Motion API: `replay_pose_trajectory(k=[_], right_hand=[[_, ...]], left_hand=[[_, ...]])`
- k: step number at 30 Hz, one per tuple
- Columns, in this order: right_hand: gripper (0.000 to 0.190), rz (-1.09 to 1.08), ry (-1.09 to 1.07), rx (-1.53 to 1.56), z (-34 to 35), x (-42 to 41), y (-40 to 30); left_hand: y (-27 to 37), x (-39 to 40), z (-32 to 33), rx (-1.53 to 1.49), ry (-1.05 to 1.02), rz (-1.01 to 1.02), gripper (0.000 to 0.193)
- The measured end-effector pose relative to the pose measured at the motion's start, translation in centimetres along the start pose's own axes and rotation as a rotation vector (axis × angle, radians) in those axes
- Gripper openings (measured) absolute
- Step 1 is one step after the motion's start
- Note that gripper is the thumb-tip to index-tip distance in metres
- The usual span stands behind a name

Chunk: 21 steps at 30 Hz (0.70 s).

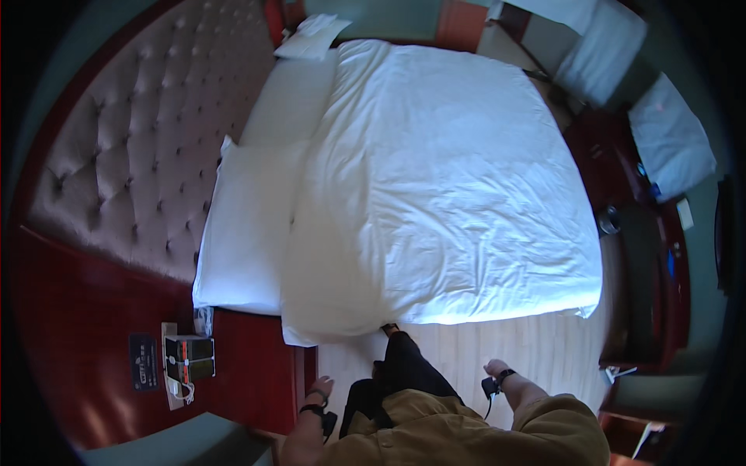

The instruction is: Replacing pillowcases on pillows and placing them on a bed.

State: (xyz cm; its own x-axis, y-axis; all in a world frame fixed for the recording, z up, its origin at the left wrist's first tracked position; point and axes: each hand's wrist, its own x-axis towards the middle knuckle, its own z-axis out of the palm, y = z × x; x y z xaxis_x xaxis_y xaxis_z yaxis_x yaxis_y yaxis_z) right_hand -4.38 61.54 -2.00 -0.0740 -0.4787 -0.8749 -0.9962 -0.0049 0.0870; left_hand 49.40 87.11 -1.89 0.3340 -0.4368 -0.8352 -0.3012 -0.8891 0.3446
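Observation:
My left hand (322, 385) hangs beside the front edge of the dark red wooden nightstand (256, 364), with nothing visible in it. Over the pale wood-look floor (466, 346) is my right hand (495, 367), its fingers curled and partly hidden. Both wrists wear dark bands with small black devices. Before me lies a bed with a white duvet (466, 163), wrinkled towards its near right part. White pillows (250, 227) lie at the left end, by the tufted headboard (145, 151). Neither hand touches the bedding.
A small box (191, 356) stands at the wall above the nightstand, near a white cable. White linen (670, 140) lies on the dark red furniture at right. A dark bench or seat (641, 274) is beyond the bed's foot. More white cloths (315, 38) are at the far side.

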Motion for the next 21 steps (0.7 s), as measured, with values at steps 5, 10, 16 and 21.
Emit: replay_pose_trajectory(k=[5, 10, 16, 21], right_hand=[[0.037, -0.28, -0.07, 0.637, 14.6, -4.9, 4.9], [0.031, -0.452, -0.305, 1.022, 20.1, -8.9, 6.9], [0.031, 0.062, 0.07, 1.387, 22.3, -11.0, 16.2], [0.03, 0.311, 0.103, 1.583, 28.7, -12.4, 26.2]], left_hand=[[0.3, -3.9, -0.5, -0.555, -0.287, -0.244, 0.022], [-1.5, -7.3, 2.3, -0.361, -1.086, -0.23, 0.021], [10.6, -4.1, 7.6, 0.091, -0.387, -0.213, 0.021], [29.2, 0.4, 12.7, 0.288, -0.338, -0.113, 0.017]])
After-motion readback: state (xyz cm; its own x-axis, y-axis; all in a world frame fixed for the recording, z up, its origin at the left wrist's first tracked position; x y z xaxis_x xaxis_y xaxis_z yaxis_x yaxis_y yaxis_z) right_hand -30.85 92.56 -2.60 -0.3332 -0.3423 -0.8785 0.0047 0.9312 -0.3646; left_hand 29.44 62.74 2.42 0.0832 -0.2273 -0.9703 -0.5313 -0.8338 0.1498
